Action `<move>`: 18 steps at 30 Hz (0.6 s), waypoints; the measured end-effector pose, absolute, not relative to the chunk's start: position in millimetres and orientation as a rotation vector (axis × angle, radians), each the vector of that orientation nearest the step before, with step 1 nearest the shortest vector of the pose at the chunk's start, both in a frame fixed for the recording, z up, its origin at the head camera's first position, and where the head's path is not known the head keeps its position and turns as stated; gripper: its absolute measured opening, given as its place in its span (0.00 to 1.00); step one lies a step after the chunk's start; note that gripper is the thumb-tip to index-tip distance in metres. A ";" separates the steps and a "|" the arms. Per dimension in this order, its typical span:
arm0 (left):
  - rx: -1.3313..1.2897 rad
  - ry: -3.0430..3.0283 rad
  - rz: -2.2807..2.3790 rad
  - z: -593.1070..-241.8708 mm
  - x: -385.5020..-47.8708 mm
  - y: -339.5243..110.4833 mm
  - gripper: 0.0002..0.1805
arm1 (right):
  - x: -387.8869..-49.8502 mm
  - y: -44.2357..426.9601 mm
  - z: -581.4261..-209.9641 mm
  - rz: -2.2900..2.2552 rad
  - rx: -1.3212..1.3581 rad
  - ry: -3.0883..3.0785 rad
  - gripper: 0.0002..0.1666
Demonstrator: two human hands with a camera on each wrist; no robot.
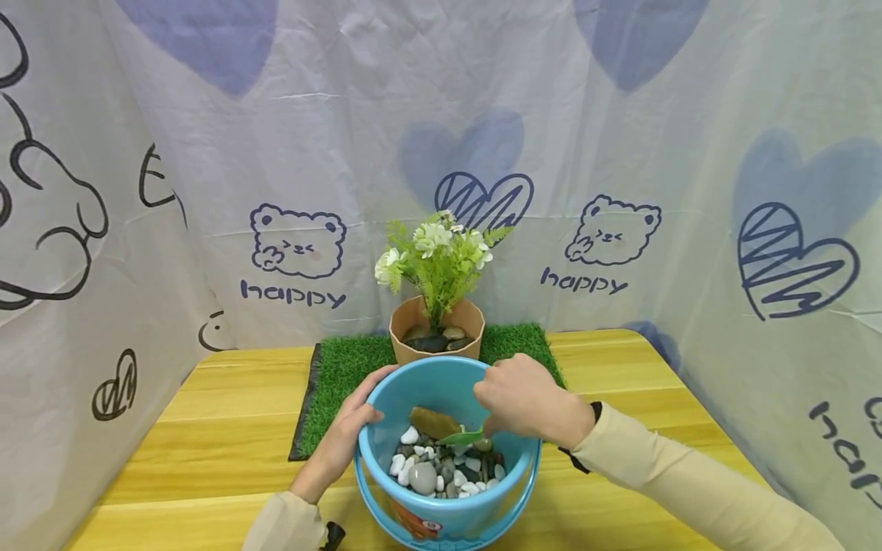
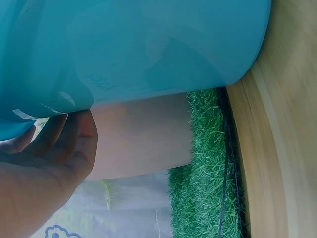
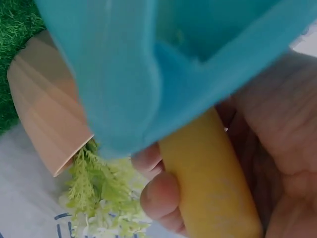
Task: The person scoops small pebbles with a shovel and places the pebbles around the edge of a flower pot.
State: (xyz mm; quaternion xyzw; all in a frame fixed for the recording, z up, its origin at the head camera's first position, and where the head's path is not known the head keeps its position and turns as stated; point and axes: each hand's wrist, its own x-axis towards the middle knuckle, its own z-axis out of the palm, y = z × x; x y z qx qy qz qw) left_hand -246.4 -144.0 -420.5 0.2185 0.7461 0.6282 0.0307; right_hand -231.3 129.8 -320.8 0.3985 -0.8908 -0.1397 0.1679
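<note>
A blue bucket (image 1: 444,501) stands on the table, holding white, grey and dark pebbles (image 1: 423,478) and a larger flat brown piece (image 1: 434,422). My left hand (image 1: 347,425) holds the bucket's left rim, thumb over the edge and fingers against the outside wall. My right hand (image 1: 527,399) reaches in over the right rim. It grips the yellow handle (image 3: 210,183) of a small shovel, whose green blade (image 1: 462,438) lies at the pebbles. Whether stones lie on the blade I cannot tell.
Behind the bucket, a tan flower pot (image 1: 403,344) with white flowers (image 1: 434,241) and stones stands on a green artificial grass mat (image 1: 344,383). The wooden table (image 1: 220,428) spreads to both sides. A printed cloth (image 1: 386,92) encloses the back and sides.
</note>
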 end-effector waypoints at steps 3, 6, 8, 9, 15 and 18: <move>0.675 2.301 1.933 -420.0 -246.5 -143.6 0.37 | -228.1 129.2 -323.0 -0.400 1.108 -2.519 0.37; 0.679 2.305 1.929 -419.7 -246.7 -143.9 0.37 | -227.0 129.1 -325.5 -0.393 1.085 -2.510 0.37; 0.683 2.307 1.927 -420.0 -246.9 -144.2 0.37 | -226.4 129.2 -327.2 -0.384 1.072 -2.502 0.36; 0.681 2.308 1.926 -420.2 -247.1 -144.3 0.37 | -226.3 129.4 -328.2 -0.376 1.064 -2.500 0.36; 0.673 2.307 1.926 -420.9 -246.8 -144.3 0.37 | -224.8 129.8 -332.4 -0.319 1.019 -2.506 0.34; 0.684 2.300 1.928 -420.7 -247.0 -144.6 0.37 | -223.9 128.5 -334.3 -0.309 1.005 -2.514 0.32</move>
